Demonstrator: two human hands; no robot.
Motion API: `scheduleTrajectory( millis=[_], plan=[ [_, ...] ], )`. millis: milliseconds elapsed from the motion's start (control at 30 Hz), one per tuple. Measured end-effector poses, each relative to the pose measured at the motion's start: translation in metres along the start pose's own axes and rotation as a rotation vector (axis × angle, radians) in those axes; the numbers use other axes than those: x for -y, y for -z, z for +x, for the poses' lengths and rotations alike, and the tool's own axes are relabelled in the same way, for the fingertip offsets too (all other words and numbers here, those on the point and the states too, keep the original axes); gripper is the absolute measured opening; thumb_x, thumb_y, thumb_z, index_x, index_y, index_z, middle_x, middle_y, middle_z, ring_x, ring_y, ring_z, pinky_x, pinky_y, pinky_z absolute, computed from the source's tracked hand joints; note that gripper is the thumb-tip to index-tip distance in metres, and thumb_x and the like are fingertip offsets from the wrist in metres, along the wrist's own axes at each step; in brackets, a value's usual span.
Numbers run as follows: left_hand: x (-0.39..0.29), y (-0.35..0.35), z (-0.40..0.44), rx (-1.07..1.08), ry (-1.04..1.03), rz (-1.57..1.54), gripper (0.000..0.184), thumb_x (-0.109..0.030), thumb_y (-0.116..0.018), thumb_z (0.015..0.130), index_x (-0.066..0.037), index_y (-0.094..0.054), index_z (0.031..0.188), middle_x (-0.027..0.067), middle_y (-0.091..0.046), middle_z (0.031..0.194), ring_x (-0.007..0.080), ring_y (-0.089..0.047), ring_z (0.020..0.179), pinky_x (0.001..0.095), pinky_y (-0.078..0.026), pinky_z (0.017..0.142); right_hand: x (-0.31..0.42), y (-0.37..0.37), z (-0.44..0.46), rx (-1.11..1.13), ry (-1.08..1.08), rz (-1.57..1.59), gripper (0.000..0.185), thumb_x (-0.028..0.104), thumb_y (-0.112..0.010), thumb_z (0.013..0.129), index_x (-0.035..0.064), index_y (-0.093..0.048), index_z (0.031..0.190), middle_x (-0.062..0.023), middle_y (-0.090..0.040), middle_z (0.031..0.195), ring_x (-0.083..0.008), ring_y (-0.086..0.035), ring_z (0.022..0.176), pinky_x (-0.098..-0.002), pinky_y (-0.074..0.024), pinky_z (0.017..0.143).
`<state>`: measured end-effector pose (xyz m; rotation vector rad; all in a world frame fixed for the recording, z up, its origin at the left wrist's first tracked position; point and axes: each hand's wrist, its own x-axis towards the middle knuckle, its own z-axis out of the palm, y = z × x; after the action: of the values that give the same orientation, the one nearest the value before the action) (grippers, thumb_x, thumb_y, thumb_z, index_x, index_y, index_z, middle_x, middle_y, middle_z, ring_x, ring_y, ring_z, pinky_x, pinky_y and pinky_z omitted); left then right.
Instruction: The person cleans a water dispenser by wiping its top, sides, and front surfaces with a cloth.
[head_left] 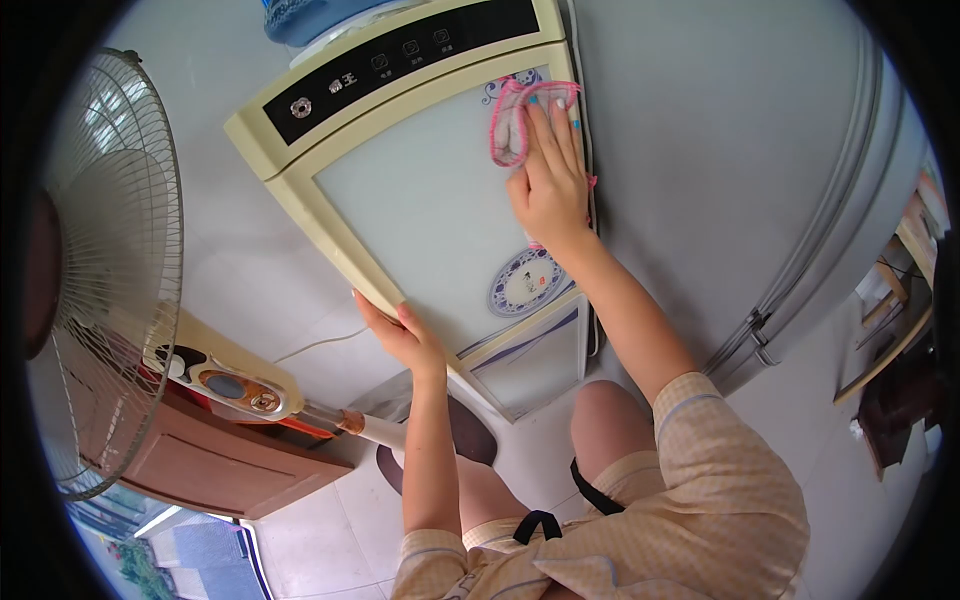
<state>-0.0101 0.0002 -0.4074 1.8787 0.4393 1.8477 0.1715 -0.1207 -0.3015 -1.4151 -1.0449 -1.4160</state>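
A cream water dispenser (pixel 400 215) with a pale glass door and a black control panel (pixel 400 62) stands tilted in the head view. My right hand (pixel 553 195) presses a pink-edged, whitish cloth (pixel 508 128) against the door's upper right corner, fingers stretched over it. Part of the cloth is hidden under the palm. Lower down, my left hand (pixel 405 338) rests at the dispenser's left edge, thumb and fingers apart, holding nothing. A round blue-patterned decoration (pixel 526 283) shows on the door below my right hand.
At left stands a fan (pixel 120 210) with a wire guard, and its control post (pixel 235 385) beside a brown wooden cabinet (pixel 215 455). A grey refrigerator (pixel 690 190) is close on the right. A blue water bottle (pixel 315 15) tops the dispenser. My knees are near its base.
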Motion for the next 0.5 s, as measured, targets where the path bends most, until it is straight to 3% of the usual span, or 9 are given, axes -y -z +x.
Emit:
scheduleTrajectory(
  millis=[233,400,500],
  plan=[
    [0.002,-0.002,0.0,0.007,0.016,-0.022,0.061,-0.032,-0.04,0.093,0.004,-0.016,0.136,0.018,-0.032,0.134,0.0247,-0.041,0.114,0.0327,-0.033,0.095,-0.002,0.021,-0.072,0.24,-0.074,-0.038,0.043,0.002,-0.048,0.071,-0.0108,-0.047,0.112,-0.0258,-0.041,0.127,-0.0444,-0.033,0.123,-0.054,-0.0244,0.1],
    [0.004,-0.003,0.0,0.01,0.016,-0.019,0.06,-0.032,-0.039,0.093,0.003,-0.016,0.137,0.0177,-0.031,0.134,0.0251,-0.04,0.116,0.0328,-0.033,0.095,-0.005,0.009,-0.019,0.091,0.013,-0.04,0.041,0.009,-0.05,0.075,-0.0079,-0.05,0.112,-0.0204,-0.044,0.126,-0.041,-0.037,0.12,-0.0483,-0.0277,0.1],
    [-0.001,-0.002,0.001,0.027,0.058,-0.145,0.067,-0.037,-0.042,0.091,0.007,-0.016,0.135,0.0204,-0.026,0.138,0.0295,-0.03,0.127,0.0372,-0.025,0.102,-0.005,-0.002,0.015,-0.023,0.058,-0.028,0.042,0.009,-0.052,0.074,-0.0073,-0.05,0.113,-0.0206,-0.045,0.125,-0.0413,-0.039,0.118,-0.048,-0.0296,0.099]
  ],
)
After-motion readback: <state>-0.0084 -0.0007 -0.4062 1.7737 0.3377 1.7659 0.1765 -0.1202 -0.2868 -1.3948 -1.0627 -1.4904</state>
